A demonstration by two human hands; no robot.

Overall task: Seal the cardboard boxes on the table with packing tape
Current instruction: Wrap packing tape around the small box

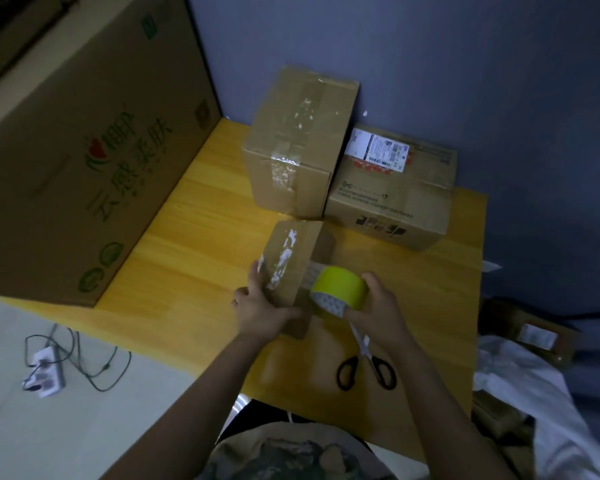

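A small cardboard box (291, 261) with clear tape along its top stands near the middle of the yellow wooden table (194, 216). My left hand (260, 306) grips the box at its near left corner. My right hand (378, 306) holds a yellow roll of packing tape (338, 287) against the box's right side, and a short strip of tape runs from the roll to the box. Behind stand a bigger taped box (298, 140) and a lower box (395, 199) bearing a shipping label.
Black-handled scissors (366, 362) lie on the table just behind my right wrist. A very large printed carton (77, 150) stands along the table's left side. A power strip with cables (45, 372) lies on the floor at left. White cloth (541, 393) and another box are at right.
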